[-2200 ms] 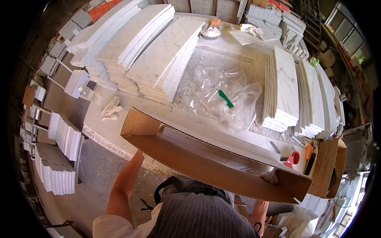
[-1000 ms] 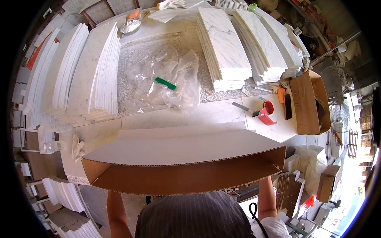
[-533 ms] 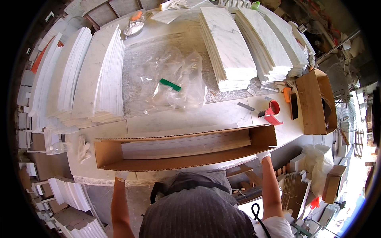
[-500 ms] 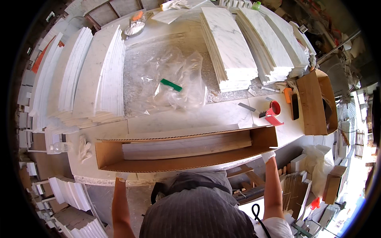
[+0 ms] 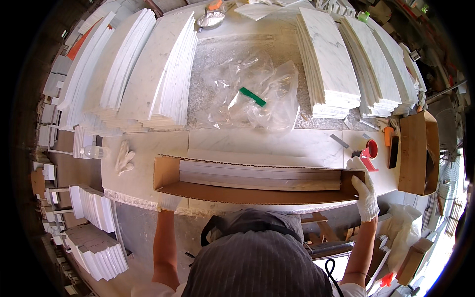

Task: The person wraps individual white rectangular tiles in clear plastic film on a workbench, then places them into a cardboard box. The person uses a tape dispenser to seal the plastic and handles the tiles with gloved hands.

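The person is holding a long, shallow cardboard box (image 5: 257,185) by its two ends, and it is lying lengthwise along the near edge of the marble worktable (image 5: 257,141). The right hand (image 5: 365,190), in a white glove, is wrapping its fingers over the box's right end wall, clamped on the cardboard. The left hand (image 5: 168,202) is sitting under the left near corner, mostly hidden by the box, so how it is gripping cannot be told. Long pale stone strips (image 5: 257,175) are lying flat inside the box. Just beyond it, a crumpled clear plastic bag (image 5: 252,96) is resting on the table between stacks of marble tiles (image 5: 148,79), and a red tape dispenser (image 5: 368,153) is sitting near the right end
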`<act>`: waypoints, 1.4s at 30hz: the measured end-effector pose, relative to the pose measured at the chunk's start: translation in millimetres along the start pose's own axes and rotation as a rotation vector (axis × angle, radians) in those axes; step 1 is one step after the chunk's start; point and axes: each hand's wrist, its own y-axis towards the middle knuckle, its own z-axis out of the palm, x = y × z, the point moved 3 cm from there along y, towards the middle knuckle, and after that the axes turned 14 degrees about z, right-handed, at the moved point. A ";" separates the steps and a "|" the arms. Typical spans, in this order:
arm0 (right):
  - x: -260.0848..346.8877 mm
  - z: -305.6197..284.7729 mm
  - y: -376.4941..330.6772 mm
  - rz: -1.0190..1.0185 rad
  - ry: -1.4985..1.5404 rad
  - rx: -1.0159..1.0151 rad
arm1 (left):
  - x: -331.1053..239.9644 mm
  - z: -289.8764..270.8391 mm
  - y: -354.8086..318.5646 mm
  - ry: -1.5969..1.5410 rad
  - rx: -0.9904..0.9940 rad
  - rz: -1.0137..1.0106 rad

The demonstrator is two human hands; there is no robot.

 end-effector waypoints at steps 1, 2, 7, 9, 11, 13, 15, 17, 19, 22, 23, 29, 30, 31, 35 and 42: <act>0.8 -1.4 2.3 -0.006 -0.035 -0.004 | 0.7 1.3 2.4 0.004 -0.008 0.003; 1.4 -2.7 4.2 -0.012 -0.070 -0.009 | 1.3 2.8 4.8 0.011 -0.018 0.004; 2.6 -3.0 9.6 -0.041 -0.184 -0.005 | 1.2 16.7 18.8 0.056 -0.051 0.024; -1.8 4.6 10.8 -0.056 -0.276 -0.035 | 0.9 22.5 22.1 0.083 -0.062 0.026; 5.0 11.5 9.8 -0.027 -0.254 -0.028 | 1.5 28.2 25.1 0.112 -0.067 0.026; 6.2 16.3 10.7 -0.014 -0.274 -0.031 | 2.3 32.0 23.7 0.141 -0.081 0.020; -0.7 20.4 16.2 -0.017 -0.337 -0.043 | 3.5 34.5 21.7 0.171 -0.089 0.018; -26.5 21.4 30.6 -0.014 -0.273 -0.057 | 5.5 40.1 16.0 0.208 -0.086 0.021; -43.0 21.3 39.1 0.040 -0.116 0.002 | 10.8 38.8 0.3 0.275 -0.088 0.017; -35.5 28.3 33.8 0.045 -0.084 -0.030 | 5.3 24.7 -44.6 0.430 0.000 -0.079; -36.3 27.0 33.0 0.037 -0.106 -0.029 | -3.2 15.0 -69.3 0.450 0.071 -0.156; -34.0 30.9 30.0 0.063 -0.054 -0.040 | 41.2 13.9 -253.1 0.223 0.499 -0.591; -34.5 29.9 29.9 0.075 -0.058 -0.045 | 40.0 25.2 -261.5 0.161 0.499 -0.638; -34.1 29.5 30.0 0.072 -0.059 -0.045 | 36.8 35.7 -267.5 0.107 0.471 -0.669; -32.6 29.3 30.6 0.070 -0.074 -0.066 | 35.5 56.6 -268.6 -0.004 0.403 -0.721; -35.6 29.2 31.8 0.045 -0.030 -0.046 | 33.7 60.1 -263.6 -0.042 0.391 -0.730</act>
